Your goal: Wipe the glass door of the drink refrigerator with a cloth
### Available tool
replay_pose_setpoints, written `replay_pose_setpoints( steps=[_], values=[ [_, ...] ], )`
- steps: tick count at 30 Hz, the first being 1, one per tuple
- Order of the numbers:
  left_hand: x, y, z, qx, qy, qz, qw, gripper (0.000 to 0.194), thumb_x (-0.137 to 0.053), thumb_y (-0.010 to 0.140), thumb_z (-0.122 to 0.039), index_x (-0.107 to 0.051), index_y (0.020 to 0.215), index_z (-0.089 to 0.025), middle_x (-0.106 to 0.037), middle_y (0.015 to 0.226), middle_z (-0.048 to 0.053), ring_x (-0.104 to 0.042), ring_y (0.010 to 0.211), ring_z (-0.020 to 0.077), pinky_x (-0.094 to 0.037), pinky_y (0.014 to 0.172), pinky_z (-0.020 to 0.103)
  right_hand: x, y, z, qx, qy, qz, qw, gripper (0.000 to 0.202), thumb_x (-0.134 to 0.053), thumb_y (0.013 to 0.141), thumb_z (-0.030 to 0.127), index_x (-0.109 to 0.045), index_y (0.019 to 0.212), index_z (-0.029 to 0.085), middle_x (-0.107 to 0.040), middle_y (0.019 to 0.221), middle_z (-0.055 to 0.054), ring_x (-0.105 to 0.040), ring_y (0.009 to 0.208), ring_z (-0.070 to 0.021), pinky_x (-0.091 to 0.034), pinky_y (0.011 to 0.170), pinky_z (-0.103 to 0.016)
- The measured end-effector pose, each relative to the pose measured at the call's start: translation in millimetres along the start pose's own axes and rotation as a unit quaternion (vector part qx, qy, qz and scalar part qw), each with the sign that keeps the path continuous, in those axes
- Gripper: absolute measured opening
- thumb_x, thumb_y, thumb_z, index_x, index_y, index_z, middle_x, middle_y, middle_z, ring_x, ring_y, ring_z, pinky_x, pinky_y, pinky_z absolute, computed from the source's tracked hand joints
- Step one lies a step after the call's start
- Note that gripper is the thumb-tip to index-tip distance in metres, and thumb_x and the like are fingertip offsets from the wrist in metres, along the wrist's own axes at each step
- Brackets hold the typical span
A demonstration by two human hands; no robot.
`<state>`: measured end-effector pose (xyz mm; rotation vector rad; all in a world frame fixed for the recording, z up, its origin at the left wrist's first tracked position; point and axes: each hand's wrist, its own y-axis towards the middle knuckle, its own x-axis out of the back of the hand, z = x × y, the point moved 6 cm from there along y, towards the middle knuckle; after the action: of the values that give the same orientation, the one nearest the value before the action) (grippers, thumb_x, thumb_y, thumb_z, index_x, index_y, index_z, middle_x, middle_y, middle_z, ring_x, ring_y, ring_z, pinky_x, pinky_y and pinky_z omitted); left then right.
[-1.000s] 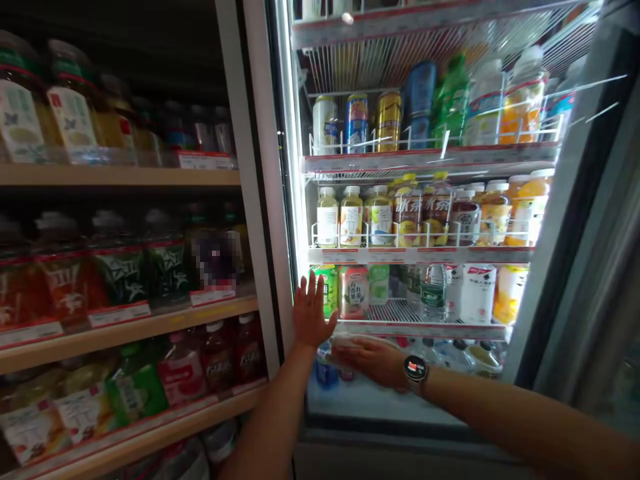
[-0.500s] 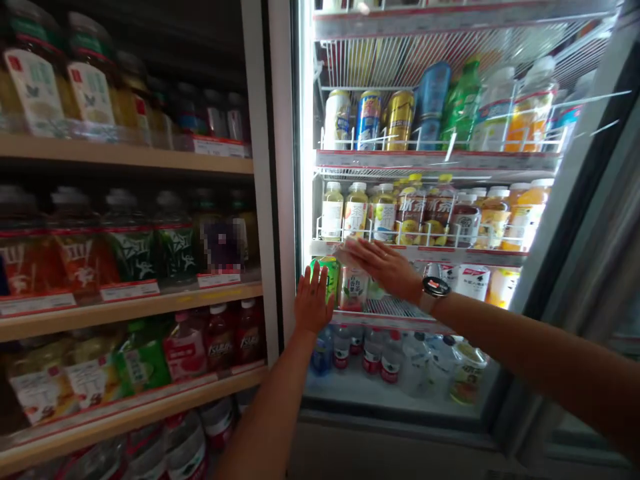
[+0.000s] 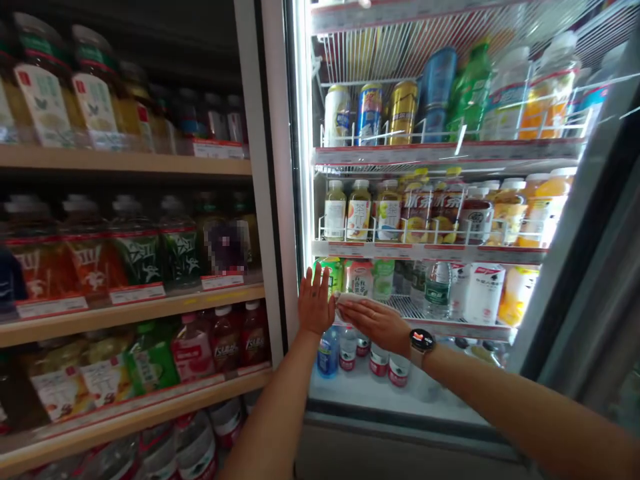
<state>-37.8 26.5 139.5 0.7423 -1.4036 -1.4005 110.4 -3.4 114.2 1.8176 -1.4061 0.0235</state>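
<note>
My left hand [image 3: 316,303] lies flat with its fingers spread at the left edge of the lit drinks cooler's glass door [image 3: 370,393]. To its right, my right hand [image 3: 373,323] presses a folded white cloth [image 3: 367,300] against the glass, fingers straight and close together. Only the cloth's upper edge shows; the hand covers the rest. A dark watch [image 3: 423,340] is on my right wrist. Behind the glass, near my hands, stand a green-labelled drink [image 3: 333,270] and a pink-labelled drink [image 3: 359,275].
Several rows of cans and bottles stand on the cooler's wire shelves [image 3: 450,252]. At left, wooden shelves [image 3: 195,300] hold more bottled drinks. A pale upright frame [image 3: 280,180] divides the two. A dark door frame [image 3: 570,247] borders the right side.
My right hand and the cloth have moved down the glass, from the shelf edge to lower beside my left hand. My left hand stays nearly in place. The view has shifted slightly.
</note>
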Motion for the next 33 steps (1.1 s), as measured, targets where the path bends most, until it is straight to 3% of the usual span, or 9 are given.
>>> replay_pose_setpoints(
  steps=[7,12,17,21,26,33],
  values=[
    [2.5,2,-2,-0.004,0.001,-0.008,1.0,0.065,-0.037,0.098,-0.027,-0.012,0.157,-0.016,-0.019,0.162,0.011,-0.011,0.151,0.0266,-0.025,0.12,0.044,-9,-28,19,0.031,0.037,0.036,0.998,0.049,-0.041,0.095,0.009,-0.043,0.144,0.008,-0.059,0.139,-0.005,-0.05,0.132,-0.0126,-0.046,0.11,-0.029],
    [2.9,1,-1,-0.001,0.008,-0.014,1.0,0.065,-0.038,0.097,-0.027,-0.013,0.156,-0.015,-0.021,0.162,0.011,-0.013,0.151,0.0269,-0.025,0.12,0.044,-10,-66,32,0.057,0.065,0.061,0.994,0.051,-0.04,0.093,0.007,-0.044,0.144,0.009,-0.055,0.144,-0.003,-0.045,0.136,-0.0121,-0.043,0.112,-0.028],
    [2.0,1,-1,-0.007,0.016,-0.019,1.0,0.064,-0.038,0.097,-0.027,-0.015,0.156,-0.015,-0.022,0.161,0.012,-0.014,0.151,0.0273,-0.025,0.12,0.044,-18,-97,41,0.036,0.07,0.061,0.995,0.051,-0.038,0.094,0.008,-0.043,0.144,0.01,-0.054,0.144,-0.002,-0.043,0.137,-0.011,-0.039,0.115,-0.029],
    [2.6,1,-1,-0.003,0.018,-0.02,1.0,0.065,-0.039,0.097,-0.026,-0.014,0.156,-0.015,-0.019,0.162,0.012,-0.013,0.151,0.0271,-0.024,0.121,0.045,-22,-103,46,0.008,0.056,0.028,0.998,0.047,-0.038,0.095,0.009,-0.047,0.142,0.011,-0.056,0.143,0.0,-0.042,0.138,-0.0097,-0.035,0.117,-0.028],
    [1.1,2,0,-0.002,0.012,-0.012,1.0,0.067,-0.04,0.096,-0.026,-0.014,0.156,-0.015,-0.018,0.162,0.012,-0.015,0.15,0.0276,-0.022,0.122,0.046,-26,-103,49,-0.009,0.062,0.037,0.997,0.053,-0.037,0.093,0.005,-0.043,0.145,0.011,-0.054,0.145,-0.002,-0.04,0.139,-0.0098,-0.036,0.118,-0.028],
    [1.1,4,-1,0.004,0.011,-0.027,1.0,0.065,-0.038,0.096,-0.028,-0.016,0.156,-0.015,-0.02,0.162,0.013,-0.014,0.151,0.0269,-0.02,0.122,0.046,-20,-100,47,-0.027,0.061,-0.009,0.998,0.049,-0.041,0.094,0.006,-0.046,0.142,0.012,-0.056,0.143,-0.002,-0.045,0.136,-0.0089,-0.039,0.115,-0.027]
  ],
)
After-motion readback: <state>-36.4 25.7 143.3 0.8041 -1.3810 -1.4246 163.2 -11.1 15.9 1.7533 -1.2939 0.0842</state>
